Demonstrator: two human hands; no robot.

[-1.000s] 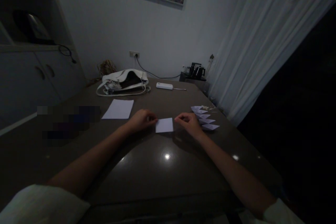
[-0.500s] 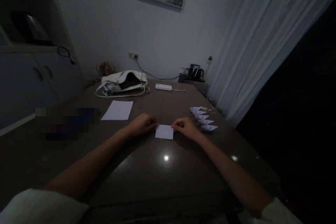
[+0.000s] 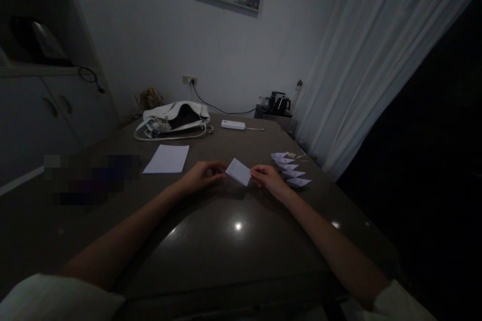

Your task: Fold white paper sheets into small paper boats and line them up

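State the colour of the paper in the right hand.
The paper is white; the head view shows it best.

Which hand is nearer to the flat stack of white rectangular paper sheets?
Left: the left hand is just to the right of the stack; the right hand is farther right, pinching a small folded white paper.

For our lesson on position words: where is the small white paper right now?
In the head view, the small white paper is near the centre, between the left hand and the right hand, which grips its right corner.
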